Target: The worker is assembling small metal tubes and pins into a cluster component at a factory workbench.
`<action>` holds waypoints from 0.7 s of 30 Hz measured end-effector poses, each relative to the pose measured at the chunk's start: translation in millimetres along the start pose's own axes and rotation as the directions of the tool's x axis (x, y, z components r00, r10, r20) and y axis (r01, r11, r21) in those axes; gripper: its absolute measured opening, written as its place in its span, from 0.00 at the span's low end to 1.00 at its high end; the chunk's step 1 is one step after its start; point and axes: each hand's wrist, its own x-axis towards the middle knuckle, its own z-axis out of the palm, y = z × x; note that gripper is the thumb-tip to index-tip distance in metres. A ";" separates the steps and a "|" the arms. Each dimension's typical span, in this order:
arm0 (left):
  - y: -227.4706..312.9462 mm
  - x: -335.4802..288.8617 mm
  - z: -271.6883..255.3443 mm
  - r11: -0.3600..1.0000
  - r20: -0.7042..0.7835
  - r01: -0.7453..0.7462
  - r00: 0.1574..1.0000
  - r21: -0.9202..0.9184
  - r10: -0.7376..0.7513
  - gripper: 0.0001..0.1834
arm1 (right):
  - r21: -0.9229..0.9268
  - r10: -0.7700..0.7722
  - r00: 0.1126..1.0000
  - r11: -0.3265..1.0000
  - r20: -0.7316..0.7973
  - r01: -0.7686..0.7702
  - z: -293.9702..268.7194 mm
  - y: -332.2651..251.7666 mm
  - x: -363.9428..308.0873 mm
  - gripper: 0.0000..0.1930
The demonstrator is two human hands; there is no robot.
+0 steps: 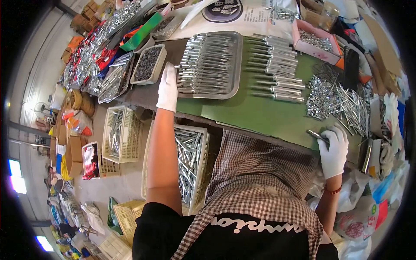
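My left hand (pixel 167 90), in a white glove, lies along the left side of a grey metal tray (pixel 236 65), fingers stretched out beside the tool ends. The tray holds rows of slim silver tools (pixel 210 65) with pointed shafts. In its white glove, my right hand (pixel 334 149) is closed around a short silver rod-shaped tool (pixel 317 135) near the table's front edge. The tool's tip points left; the glove hides its other end. Between my hands, a column of silver tools (pixel 279 69) with thick round handles and thin shafts lies on the green mat (pixel 225 110).
Small metal parts (pixel 320 99) and loose rods (pixel 353 110) are heaped at the right. A pink box (pixel 299 38) holds small parts; a cream tub (pixel 161 65) holds dark ones. Below the table at left stand a crate of rods (pixel 203 147) and a yellowish basket (pixel 134 130).
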 end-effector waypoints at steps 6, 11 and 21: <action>12.7 -5.9 -1.1 0.992 0.056 0.040 0.998 -0.122 -0.033 0.38 | -0.027 -0.032 0.999 0.999 -0.033 0.031 -1.7 -2.1 2.9 0.11; 13.1 -22.8 -9.0 0.990 -0.018 -0.122 0.993 -0.077 0.121 0.32 | -0.006 -0.143 0.988 0.990 -0.050 0.143 -3.7 -14.6 20.9 0.12; 17.3 -164.1 -4.6 0.983 -0.261 -0.180 0.948 0.038 0.184 0.23 | 0.061 -0.562 0.815 0.817 -0.141 0.574 68.7 -207.3 154.4 0.14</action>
